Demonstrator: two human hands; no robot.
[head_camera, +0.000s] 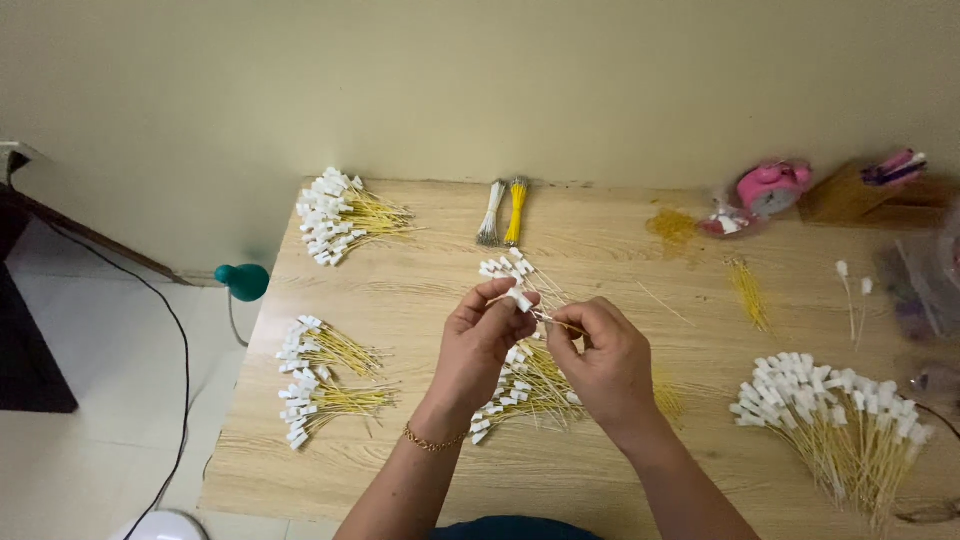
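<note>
Over the middle of a wooden table (420, 460), my left hand (482, 345) pinches a small white plastic connector (520, 298) between thumb and fingers. My right hand (600, 360) holds a thin yellow wire (556, 322) whose end meets the connector. Under my hands lies a heap of yellow wires with white connectors (520, 392). Another small group of them (508, 267) lies just beyond my fingers. A thin gold bracelet sits on my left wrist.
Bundles of finished wires lie at the far left (340, 216), near left (318, 378) and near right (830, 420). A white and yellow wire bundle (505, 212), loose yellow wires (747, 290), a pink clock (770, 187) and a wooden holder (865, 195) sit toward the back.
</note>
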